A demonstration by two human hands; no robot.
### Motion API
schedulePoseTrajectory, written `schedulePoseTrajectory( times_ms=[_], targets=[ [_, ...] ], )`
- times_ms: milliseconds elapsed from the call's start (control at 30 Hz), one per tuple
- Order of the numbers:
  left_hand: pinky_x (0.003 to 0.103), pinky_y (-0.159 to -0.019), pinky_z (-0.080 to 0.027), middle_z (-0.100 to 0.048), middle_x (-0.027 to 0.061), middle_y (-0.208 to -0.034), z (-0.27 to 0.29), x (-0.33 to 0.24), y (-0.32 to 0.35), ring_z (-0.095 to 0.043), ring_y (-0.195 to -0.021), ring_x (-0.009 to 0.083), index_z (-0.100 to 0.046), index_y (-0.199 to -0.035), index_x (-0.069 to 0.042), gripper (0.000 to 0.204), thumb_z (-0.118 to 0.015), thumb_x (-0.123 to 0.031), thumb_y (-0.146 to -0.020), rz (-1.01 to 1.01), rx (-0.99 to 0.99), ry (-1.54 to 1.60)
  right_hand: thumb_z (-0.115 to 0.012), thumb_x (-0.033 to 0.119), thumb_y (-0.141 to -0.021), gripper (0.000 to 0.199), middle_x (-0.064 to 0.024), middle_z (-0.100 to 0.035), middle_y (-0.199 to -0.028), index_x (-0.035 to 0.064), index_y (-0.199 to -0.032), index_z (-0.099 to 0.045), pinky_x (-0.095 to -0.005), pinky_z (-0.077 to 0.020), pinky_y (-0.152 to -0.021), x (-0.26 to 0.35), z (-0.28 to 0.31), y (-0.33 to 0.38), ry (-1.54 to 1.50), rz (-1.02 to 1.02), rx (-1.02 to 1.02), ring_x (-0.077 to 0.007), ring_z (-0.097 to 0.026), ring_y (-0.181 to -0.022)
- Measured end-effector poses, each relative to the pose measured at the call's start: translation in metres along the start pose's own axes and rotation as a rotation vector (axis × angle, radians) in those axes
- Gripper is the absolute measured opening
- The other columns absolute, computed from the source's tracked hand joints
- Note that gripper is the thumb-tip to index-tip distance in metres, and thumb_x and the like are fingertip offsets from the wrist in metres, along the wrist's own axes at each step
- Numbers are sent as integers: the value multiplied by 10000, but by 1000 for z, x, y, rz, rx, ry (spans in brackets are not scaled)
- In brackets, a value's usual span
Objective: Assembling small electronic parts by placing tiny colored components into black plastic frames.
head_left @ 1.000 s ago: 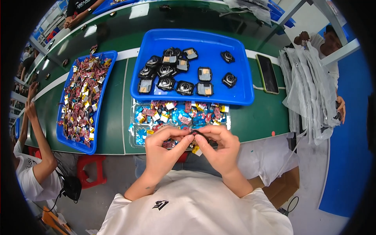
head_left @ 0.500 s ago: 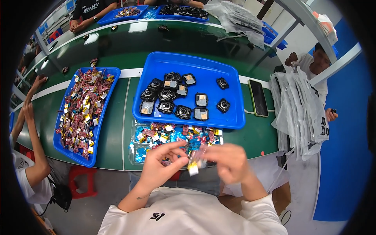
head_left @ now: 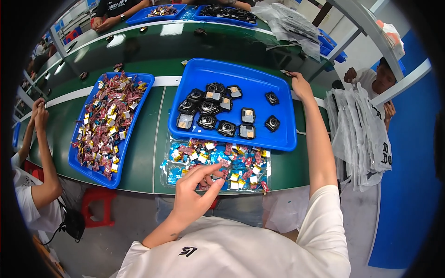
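Above the near edge of a clear plastic tray [head_left: 168, 160], my left hand [head_left: 191, 189] is open, with thumb and forefinger apart and nothing visible between them. The clear tray holds small red circuit pieces, white-and-yellow blocks and blue film. Past the right side of a blue tray [head_left: 232, 67], my right arm is stretched far forward. At the fingertips of my right hand [head_left: 302, 86] is a small dark-and-white part [head_left: 287, 72], seemingly pinched. Several black watch cases [head_left: 208, 107] lie inside the blue tray, some face down.
To the left stands a blue tray heaped with red circuit pieces [head_left: 109, 111]. A stack of clear plastic bags [head_left: 359, 134] rises at the right. Co-workers sit at the left, right and far side. One loose red piece [head_left: 264, 186] lies by the table edge.
My right hand has left the spot beside my left hand and reached forward right, past the blue tray. The yellow-and-white piece between my hands is gone from there. My forearm now covers the phone's place.
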State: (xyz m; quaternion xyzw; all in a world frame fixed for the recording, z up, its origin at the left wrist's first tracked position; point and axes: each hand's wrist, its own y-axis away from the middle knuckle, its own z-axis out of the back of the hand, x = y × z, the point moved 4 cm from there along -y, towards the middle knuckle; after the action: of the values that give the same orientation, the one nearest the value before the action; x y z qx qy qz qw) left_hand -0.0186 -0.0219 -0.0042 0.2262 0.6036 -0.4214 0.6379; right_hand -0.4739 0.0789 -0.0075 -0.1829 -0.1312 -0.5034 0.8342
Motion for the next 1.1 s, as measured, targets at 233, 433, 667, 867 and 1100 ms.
schedulePoseTrajectory(
  times_ms=[233,433,667,867,1100],
  targets=[
    [214,-661,-468,-678,107,-902,2,4,2,-609,-732,103,-628,-1058,37,228,-578,26,-837,-6,13,-32,-471,216,-797,450,-201,-622,-1106,125,-1234,-532,-454,-448,-896,-2,9,6,96,8,-118,-384,-576,-1048],
    [216,-608,-433,-678,93,-824,-3,-1,-2,-574,-681,96,-664,-950,36,144,-613,29,-815,-44,16,-89,-585,135,-800,311,-101,-694,-872,41,-1095,-616,-301,-489,-717,49,64,124,-414,280,-140,-184,-646,-786],
    [213,-546,-432,-647,64,-796,-11,3,-3,-554,-650,98,-689,-928,-20,127,-649,-10,-808,-72,37,-116,-842,164,-574,318,-33,-582,-765,29,-789,-651,-259,-434,-586,79,73,290,-530,506,397,-151,-553,-724],
    [238,-707,-486,-639,113,-898,-16,11,-1,-644,-819,162,-650,-941,46,109,-587,29,-853,140,199,110,-775,49,-640,185,-49,-595,-765,9,-775,-655,-264,-422,-574,58,38,319,-568,348,203,-163,-550,-701],
    [240,-624,-449,-674,51,-867,-22,-12,-9,-591,-813,148,-665,-1020,-40,316,-731,-20,-712,-177,122,-68,-734,-38,-707,108,-69,-658,-749,-11,-794,-675,-211,-424,-519,91,32,305,-1009,311,74,-82,-564,-592]
  ],
)
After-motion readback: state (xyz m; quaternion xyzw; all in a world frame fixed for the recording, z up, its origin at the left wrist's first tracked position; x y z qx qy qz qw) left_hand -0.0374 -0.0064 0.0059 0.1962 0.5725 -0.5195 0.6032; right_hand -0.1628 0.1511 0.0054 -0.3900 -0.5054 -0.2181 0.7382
